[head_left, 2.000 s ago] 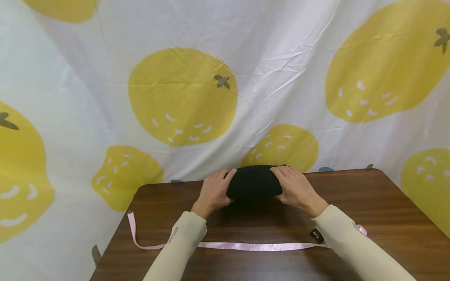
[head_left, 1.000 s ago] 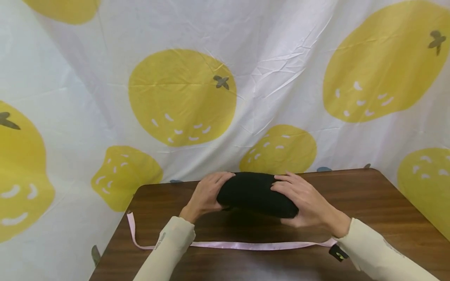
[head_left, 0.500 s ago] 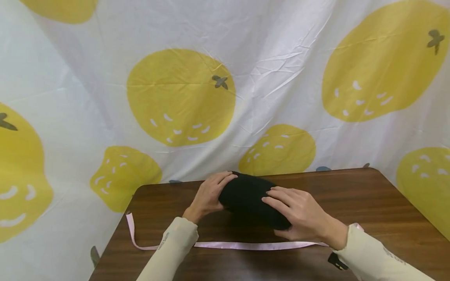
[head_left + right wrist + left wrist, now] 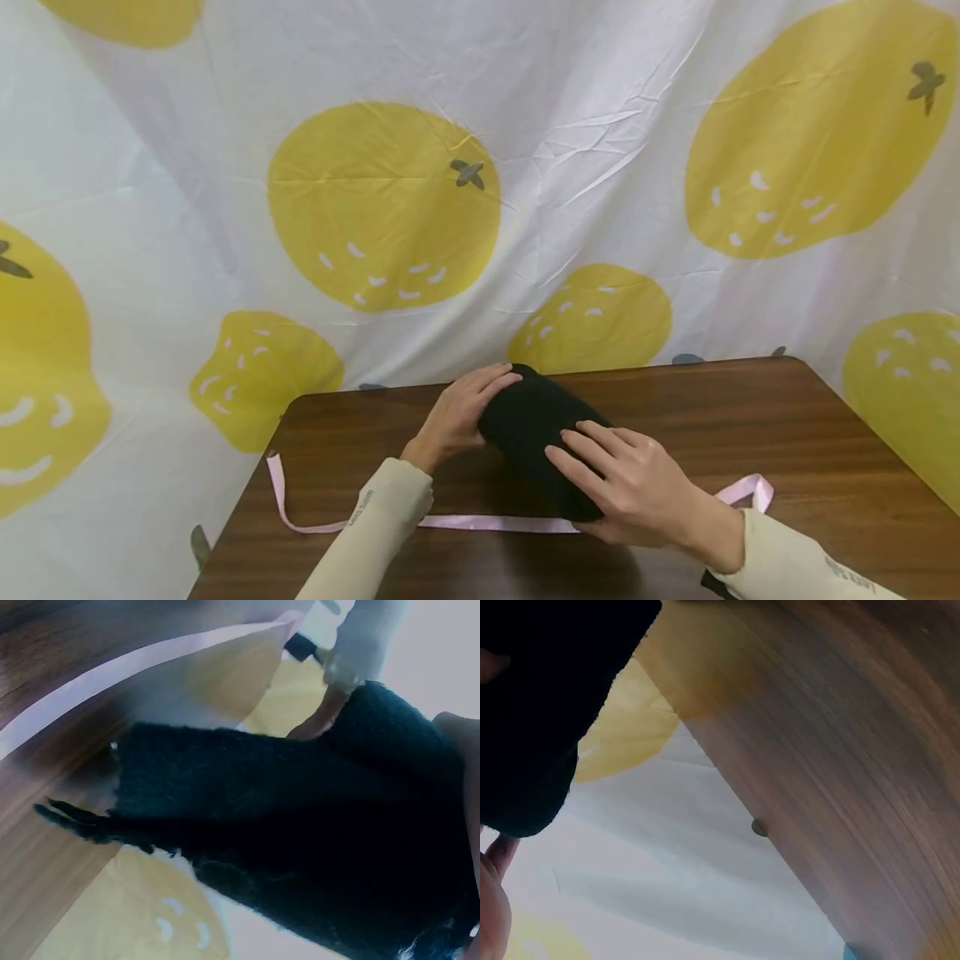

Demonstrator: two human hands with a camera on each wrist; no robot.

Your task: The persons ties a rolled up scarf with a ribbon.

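Note:
A thick black cloth [image 4: 536,425], folded or rolled into a bundle, slants between both hands over the dark wooden table. Its far left end is gripped by my left hand [image 4: 468,408], fingers over the top. The near right end is held by my right hand [image 4: 630,483], fingers spread across the top and thumb underneath. In the right wrist view the fuzzy underside of the cloth [image 4: 285,802] shows, with a frayed strand at one edge. The left wrist view has the dark cloth [image 4: 540,712] at upper left, with a fingertip on it.
A pink satin ribbon [image 4: 495,523] lies across the table [image 4: 360,467], passing behind the cloth and curling by the right sleeve. A small black item [image 4: 716,585] pokes out below that sleeve. Behind the table hangs a white curtain [image 4: 600,192] printed with yellow lemons.
The cloth has turned from lying level to slanting, its right end swinging down toward me with my right hand. My left hand stays near the far end, having shifted slightly right.

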